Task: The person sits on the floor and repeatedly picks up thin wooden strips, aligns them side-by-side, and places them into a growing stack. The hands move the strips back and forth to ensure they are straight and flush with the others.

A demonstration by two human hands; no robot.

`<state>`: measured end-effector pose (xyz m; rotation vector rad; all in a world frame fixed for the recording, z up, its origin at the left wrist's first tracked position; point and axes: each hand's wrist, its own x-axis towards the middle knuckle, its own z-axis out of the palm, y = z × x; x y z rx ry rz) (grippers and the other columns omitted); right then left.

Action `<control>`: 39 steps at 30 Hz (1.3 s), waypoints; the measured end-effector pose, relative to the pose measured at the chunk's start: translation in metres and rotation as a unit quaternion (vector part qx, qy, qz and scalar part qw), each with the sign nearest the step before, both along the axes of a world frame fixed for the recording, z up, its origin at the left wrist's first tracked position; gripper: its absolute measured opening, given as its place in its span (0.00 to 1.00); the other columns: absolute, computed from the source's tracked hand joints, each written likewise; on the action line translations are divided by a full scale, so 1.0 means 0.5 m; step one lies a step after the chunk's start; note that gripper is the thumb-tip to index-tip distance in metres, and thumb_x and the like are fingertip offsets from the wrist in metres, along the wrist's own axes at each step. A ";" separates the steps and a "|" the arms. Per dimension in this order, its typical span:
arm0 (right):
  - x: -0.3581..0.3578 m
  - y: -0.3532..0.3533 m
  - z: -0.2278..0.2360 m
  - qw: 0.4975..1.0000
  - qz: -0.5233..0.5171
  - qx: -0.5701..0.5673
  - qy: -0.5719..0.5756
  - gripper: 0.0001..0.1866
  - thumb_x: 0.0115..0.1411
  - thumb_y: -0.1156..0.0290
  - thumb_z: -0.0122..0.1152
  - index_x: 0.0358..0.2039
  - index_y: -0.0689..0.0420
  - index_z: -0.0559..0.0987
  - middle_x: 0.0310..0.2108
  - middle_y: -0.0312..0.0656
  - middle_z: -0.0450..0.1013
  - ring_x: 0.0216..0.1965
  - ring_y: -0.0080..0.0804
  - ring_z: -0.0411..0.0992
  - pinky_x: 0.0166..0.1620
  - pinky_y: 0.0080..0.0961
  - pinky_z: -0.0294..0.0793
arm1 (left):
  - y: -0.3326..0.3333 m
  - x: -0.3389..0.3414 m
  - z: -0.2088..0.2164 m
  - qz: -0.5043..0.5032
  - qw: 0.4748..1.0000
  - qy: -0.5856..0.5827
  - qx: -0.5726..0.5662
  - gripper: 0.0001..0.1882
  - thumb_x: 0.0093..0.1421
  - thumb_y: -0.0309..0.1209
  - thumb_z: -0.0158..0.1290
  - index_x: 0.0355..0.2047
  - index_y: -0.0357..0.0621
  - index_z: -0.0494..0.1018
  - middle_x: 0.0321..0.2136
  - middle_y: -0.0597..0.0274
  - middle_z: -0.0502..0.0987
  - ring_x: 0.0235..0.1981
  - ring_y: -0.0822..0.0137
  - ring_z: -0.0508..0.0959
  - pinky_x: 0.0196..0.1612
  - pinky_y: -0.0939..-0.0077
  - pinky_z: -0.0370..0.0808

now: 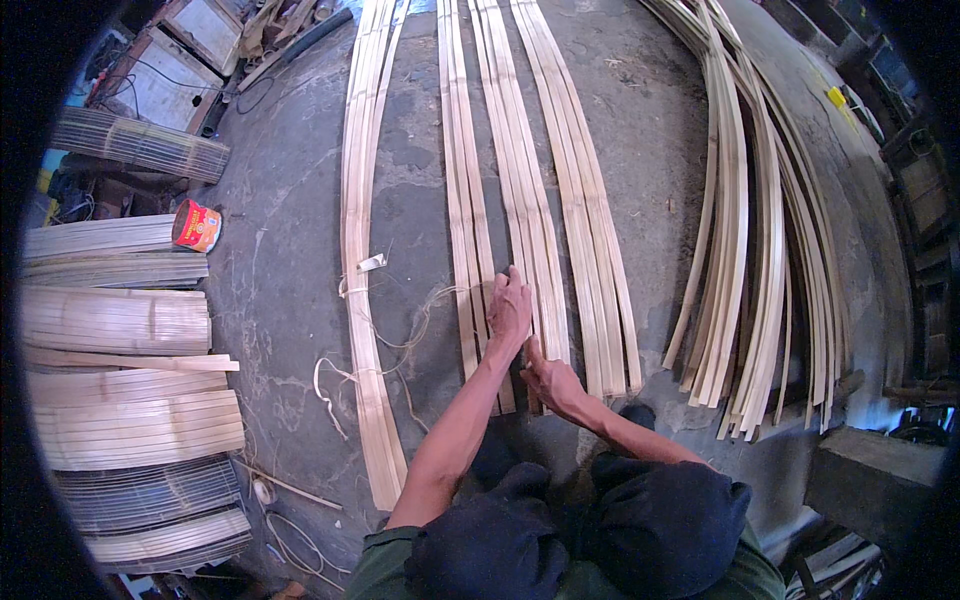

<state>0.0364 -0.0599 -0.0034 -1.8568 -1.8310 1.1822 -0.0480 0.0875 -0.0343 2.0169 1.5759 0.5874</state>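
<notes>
Long pale bamboo strips lie in bundles lengthwise on the floor. My left hand point(511, 308) is closed at the left edge of the third bundle from the left point(527, 215), its fingers pointing away from me. A thin fibre tie point(437, 300) trails leftward from near that hand. Nearer to me, my right hand point(554, 384) grips the near part of the same bundle, with thumb and forefinger by its edge. Its other fingers are curled and partly hidden. Just left of my hands lies a narrower bundle point(461, 190); to the right is a wider one point(580, 170).
Another bundle point(362, 180) lies farther left, with loose fibre around it. Rolled slat mats point(140, 420) are stacked along the left side, with a red tin point(197, 226) beside them. A heap of curved bamboo strips point(740, 240) is at right, near a concrete block point(875, 470).
</notes>
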 end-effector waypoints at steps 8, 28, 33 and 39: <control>-0.003 -0.008 -0.007 0.999 -0.006 0.033 0.018 0.37 0.63 0.66 0.54 0.66 0.63 0.47 0.29 0.58 0.77 0.29 0.63 0.75 0.33 0.52 0.73 | -0.008 0.000 0.023 -0.006 1.000 -0.006 0.025 0.23 0.64 0.32 0.47 0.57 0.30 0.65 0.36 0.48 0.68 0.39 0.50 0.74 0.40 0.59 0.72; -0.009 -0.015 0.031 0.993 -0.014 0.082 0.089 0.37 0.65 0.66 0.54 0.66 0.66 0.48 0.26 0.57 0.75 0.28 0.57 0.77 0.32 0.44 0.74 | -0.015 -0.004 0.075 0.055 0.988 -0.141 -0.005 0.25 0.60 0.30 0.50 0.56 0.31 0.68 0.28 0.46 0.69 0.30 0.52 0.75 0.34 0.59 0.71; -0.013 -0.008 0.097 0.986 0.001 0.073 0.151 0.40 0.65 0.66 0.54 0.68 0.65 0.44 0.25 0.56 0.74 0.26 0.54 0.76 0.31 0.42 0.74 | -0.007 -0.018 0.108 0.083 0.986 -0.141 0.038 0.24 0.59 0.30 0.51 0.56 0.32 0.70 0.27 0.48 0.69 0.29 0.55 0.75 0.33 0.61 0.71; -0.016 -0.006 0.120 0.979 -0.022 0.051 0.198 0.40 0.65 0.68 0.55 0.69 0.63 0.43 0.23 0.55 0.72 0.24 0.51 0.75 0.30 0.41 0.73 | -0.008 -0.021 0.100 0.082 0.987 -0.134 0.045 0.24 0.58 0.29 0.50 0.55 0.31 0.71 0.26 0.46 0.70 0.28 0.52 0.75 0.32 0.60 0.71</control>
